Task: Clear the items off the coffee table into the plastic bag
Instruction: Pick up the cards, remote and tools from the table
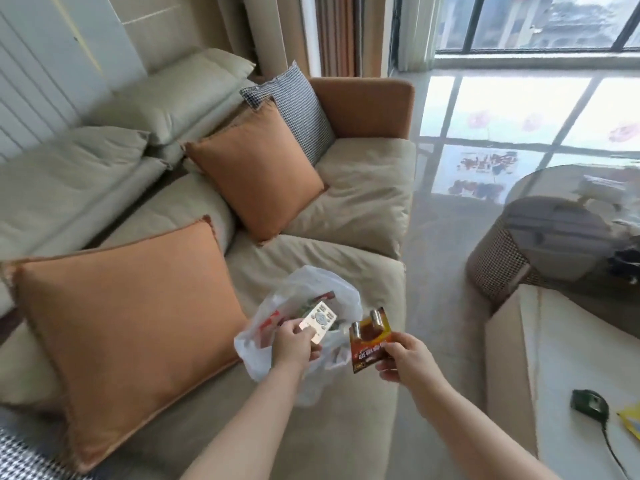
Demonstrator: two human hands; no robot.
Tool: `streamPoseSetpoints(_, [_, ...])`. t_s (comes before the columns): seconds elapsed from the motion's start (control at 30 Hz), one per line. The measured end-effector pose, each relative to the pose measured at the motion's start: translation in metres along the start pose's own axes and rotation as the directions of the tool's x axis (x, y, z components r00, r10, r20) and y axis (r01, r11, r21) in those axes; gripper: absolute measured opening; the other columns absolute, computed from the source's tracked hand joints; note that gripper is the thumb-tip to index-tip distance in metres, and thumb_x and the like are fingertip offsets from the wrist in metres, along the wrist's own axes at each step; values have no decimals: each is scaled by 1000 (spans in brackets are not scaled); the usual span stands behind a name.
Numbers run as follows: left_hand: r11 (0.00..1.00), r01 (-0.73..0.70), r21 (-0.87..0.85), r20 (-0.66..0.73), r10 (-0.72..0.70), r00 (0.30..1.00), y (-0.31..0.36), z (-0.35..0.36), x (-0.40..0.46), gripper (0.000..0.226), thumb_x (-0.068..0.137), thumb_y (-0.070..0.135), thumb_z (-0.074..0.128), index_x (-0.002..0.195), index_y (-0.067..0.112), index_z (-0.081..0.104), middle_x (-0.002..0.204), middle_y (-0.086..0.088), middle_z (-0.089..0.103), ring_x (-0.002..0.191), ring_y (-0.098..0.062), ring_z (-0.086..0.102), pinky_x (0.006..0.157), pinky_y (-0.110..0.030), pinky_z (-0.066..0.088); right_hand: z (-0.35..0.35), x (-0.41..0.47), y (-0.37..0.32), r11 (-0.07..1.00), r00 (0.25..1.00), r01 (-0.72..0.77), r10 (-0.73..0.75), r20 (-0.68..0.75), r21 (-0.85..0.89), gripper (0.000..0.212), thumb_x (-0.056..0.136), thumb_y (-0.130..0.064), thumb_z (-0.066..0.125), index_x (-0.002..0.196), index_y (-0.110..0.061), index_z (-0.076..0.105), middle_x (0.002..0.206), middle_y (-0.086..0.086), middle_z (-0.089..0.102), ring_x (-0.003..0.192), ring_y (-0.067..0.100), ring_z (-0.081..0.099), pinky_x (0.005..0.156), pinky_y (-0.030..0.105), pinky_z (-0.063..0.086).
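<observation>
Right hand (403, 358) grips battery pack (370, 337) beside plastic bag (322, 289).

The battery pack (371, 341) carries printed lettering, and the bag (277, 327) red marks; neither is legible.

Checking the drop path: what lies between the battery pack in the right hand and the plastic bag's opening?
In the head view, nothing: the battery pack in the right hand sits beside the plastic bag, with only the sofa cushion behind.

head camera looks steeply down, close over the sofa (311, 271).
</observation>
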State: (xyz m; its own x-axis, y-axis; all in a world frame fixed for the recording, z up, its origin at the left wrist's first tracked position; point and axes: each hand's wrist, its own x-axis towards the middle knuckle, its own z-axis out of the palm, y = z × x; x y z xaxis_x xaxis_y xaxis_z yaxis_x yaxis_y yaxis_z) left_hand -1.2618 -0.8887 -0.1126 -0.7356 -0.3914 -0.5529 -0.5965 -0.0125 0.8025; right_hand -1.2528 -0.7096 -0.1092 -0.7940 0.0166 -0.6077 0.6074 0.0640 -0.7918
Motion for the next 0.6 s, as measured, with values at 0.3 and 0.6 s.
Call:
streamPoseSetpoints(0.3, [957, 23, 289, -146, 21, 989, -20, -58, 121, 26, 85, 9, 53, 107, 20, 61, 99, -13, 70, 80, -31, 69, 77, -43, 58, 107, 98, -12, 963, 998, 60, -54, 29, -262, 22, 89, 3, 41, 83, -6, 60, 69, 11, 63, 69, 27, 59, 78, 47, 54])
streamPoseSetpoints(0.6, [891, 38, 453, -47, -19, 999, -36, -62, 147, 35, 89, 22, 59, 122, 15, 56, 104, -3, 65, 100, -27, 65, 90, -41, 54, 147, 137, 11, 883, 998, 48, -23, 59, -466, 37, 91, -6, 40, 126, -12, 52, 105, 6, 63, 98, 26, 62, 85, 43, 54])
